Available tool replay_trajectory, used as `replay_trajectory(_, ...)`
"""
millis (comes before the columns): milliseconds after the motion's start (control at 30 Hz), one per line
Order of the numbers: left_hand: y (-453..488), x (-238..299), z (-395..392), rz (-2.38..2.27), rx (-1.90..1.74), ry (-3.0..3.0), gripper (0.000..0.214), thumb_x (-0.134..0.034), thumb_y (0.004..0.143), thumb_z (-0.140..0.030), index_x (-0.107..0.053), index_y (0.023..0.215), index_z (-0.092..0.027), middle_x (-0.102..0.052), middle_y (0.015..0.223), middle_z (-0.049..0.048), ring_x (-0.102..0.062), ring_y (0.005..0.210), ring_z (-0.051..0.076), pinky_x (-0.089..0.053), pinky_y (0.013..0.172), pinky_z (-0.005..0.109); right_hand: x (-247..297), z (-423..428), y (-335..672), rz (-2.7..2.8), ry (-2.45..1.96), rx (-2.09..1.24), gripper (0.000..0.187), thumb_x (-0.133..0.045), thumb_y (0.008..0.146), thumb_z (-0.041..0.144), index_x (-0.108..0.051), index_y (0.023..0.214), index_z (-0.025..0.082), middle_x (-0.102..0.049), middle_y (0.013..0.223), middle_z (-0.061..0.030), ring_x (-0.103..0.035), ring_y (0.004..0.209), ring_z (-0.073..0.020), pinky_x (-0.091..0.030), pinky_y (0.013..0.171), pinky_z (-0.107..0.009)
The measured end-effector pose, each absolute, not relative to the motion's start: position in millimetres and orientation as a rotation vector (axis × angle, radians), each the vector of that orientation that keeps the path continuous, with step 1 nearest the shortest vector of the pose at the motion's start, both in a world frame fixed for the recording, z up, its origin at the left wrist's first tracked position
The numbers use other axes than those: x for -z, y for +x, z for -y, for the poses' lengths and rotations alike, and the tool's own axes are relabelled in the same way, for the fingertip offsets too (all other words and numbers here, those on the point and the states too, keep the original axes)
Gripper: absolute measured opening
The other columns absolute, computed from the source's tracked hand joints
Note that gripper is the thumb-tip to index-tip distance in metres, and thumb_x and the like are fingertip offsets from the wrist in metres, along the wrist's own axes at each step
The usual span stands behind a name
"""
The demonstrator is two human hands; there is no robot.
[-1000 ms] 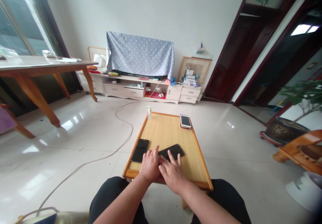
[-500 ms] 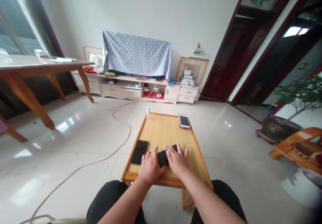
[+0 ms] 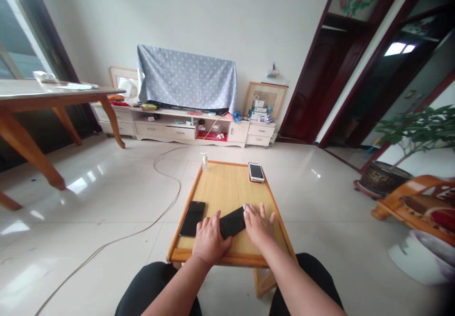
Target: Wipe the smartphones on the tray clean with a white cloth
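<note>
The fingers (image 3: 262, 209) of the right hand (image 3: 259, 228) are fanning partly apart, their inner tips meeting a small whitish piece (image 3: 245, 206) at the far right end of a black, rectangular, glossy-screened phone (image 3: 233, 222); whether they are pinching that piece cannot be told. The left hand (image 3: 209, 241) is bracketing the phone's left end, its fingers lying close together and its thumb standing apart at the near edge; how firmly it is gripping is unclear. The phone is lying slantwise between both hands on a light-wood, orange-rimmed table (image 3: 227, 185). A second black phone (image 3: 192, 219) is lying just left of the left hand. A white-framed, dark-screened phone (image 3: 256, 172) is resting at the far right corner, and a clear pump bottle with a pale-green top (image 3: 204, 162) is standing at the far left one.
</note>
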State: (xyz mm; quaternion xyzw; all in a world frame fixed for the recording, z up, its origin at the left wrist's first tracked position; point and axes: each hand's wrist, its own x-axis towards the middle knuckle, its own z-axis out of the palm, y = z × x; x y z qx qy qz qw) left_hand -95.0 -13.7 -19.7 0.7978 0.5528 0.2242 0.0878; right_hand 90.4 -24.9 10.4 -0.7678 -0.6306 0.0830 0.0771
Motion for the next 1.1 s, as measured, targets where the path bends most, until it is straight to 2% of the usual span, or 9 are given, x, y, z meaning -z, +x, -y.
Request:
replay_trajectory(67, -95, 19, 14, -1.646, -0.649, 2.38, 0.081, -0.065, 0.071, -0.042, -0.037, 0.144, -0.018, -0.06, 0.131, 0.013, -0.05, 0.12, 0.03, -0.033, 0.1, 0.041, -10, 26, 88, 1.908, -2.268, -0.272, 0.057, -0.007, 0.103, 0.046, -0.037, 0.15, 0.033, -0.035, 0.157, 0.0003, -0.002, 0.151, -0.0302, 0.002, 0.113, -0.068)
replay_trajectory(233, -94, 18, 15, -1.661, -0.65, 2.388, 0.067, -0.053, 0.082, -0.036, -0.036, 0.145, -0.016, -0.06, 0.13, 0.0144, -0.052, 0.117, 0.028, -0.033, 0.098, 0.042, -3, 41, 63, 2.254, -1.819, -0.36, 0.053, -0.01, 0.104, 0.047, -0.041, 0.146, 0.04, -0.041, 0.154, 0.005, -0.012, 0.15, -0.0241, 0.006, 0.116, -0.062)
replay_trajectory(433, -95, 14, 15, -1.646, -0.621, 2.373, 0.086, -0.064, 0.071, -0.042, -0.033, 0.147, -0.014, -0.059, 0.132, 0.0149, -0.049, 0.12, 0.031, -0.032, 0.101, 0.043, -16, 14, 76, 1.914, -2.247, -0.304, 0.058, -0.006, 0.103, 0.043, -0.042, 0.147, 0.033, -0.038, 0.156, -0.0005, -0.006, 0.151, -0.0293, 0.002, 0.113, -0.068)
replay_trajectory(633, -96, 20, 14, -1.636, -0.651, 2.4, 0.065, -0.049, 0.085, -0.027, -0.034, 0.147, -0.016, -0.056, 0.138, 0.0157, -0.051, 0.118, 0.029, -0.034, 0.098, 0.043, -5, 31, 50, 2.27, -1.804, -0.348, 0.051, -0.013, 0.104, 0.044, -0.037, 0.149, 0.04, -0.041, 0.154, 0.0031, -0.014, 0.15, -0.0248, 0.005, 0.116, -0.062)
replay_trajectory(733, -96, 20, 14, -1.641, -0.65, 2.385, 0.08, -0.06, 0.077, -0.039, -0.032, 0.147, -0.014, -0.057, 0.135, 0.0158, -0.05, 0.119, 0.031, -0.033, 0.1, 0.043, -7, 20, 68, 2.12, -2.023, -0.301, 0.052, -0.013, 0.103, 0.043, -0.039, 0.147, 0.04, -0.04, 0.154, 0.0042, -0.009, 0.15, -0.0277, 0.005, 0.114, -0.066)
replay_trajectory(867, -94, 17, 13, -1.668, -0.606, 2.355, 0.089, -0.065, 0.071, -0.044, -0.032, 0.148, -0.015, -0.058, 0.133, 0.0149, -0.049, 0.121, 0.031, -0.031, 0.103, 0.043, -11, 7, 94, 1.861, -2.278, -0.276, 0.055, -0.011, 0.103, 0.043, -0.039, 0.149, 0.032, -0.038, 0.156, -0.0004, -0.004, 0.151, -0.0301, 0.003, 0.112, -0.07)
replay_trajectory(1000, -94, 19, 13, -1.666, -0.624, 2.361, 0.077, -0.059, 0.078, -0.04, -0.034, 0.147, -0.016, -0.059, 0.131, 0.0149, -0.05, 0.12, 0.031, -0.032, 0.102, 0.044, -3, 32, 75, 2.16, -1.95, -0.322, 0.053, -0.013, 0.103, 0.045, -0.039, 0.148, 0.037, -0.038, 0.156, 0.0025, -0.012, 0.15, -0.026, 0.006, 0.115, -0.064)
replay_trajectory(1100, -95, 20, 13, -1.654, -0.634, 2.382, 0.072, -0.056, 0.081, -0.038, -0.035, 0.146, -0.015, -0.059, 0.131, 0.0153, -0.051, 0.119, 0.03, -0.033, 0.1, 0.044, 0, 45, 70, 2.284, -1.798, -0.364, 0.053, -0.011, 0.104, 0.047, -0.041, 0.146, 0.039, -0.041, 0.154, 0.0042, -0.011, 0.151, -0.0246, 0.006, 0.115, -0.063)
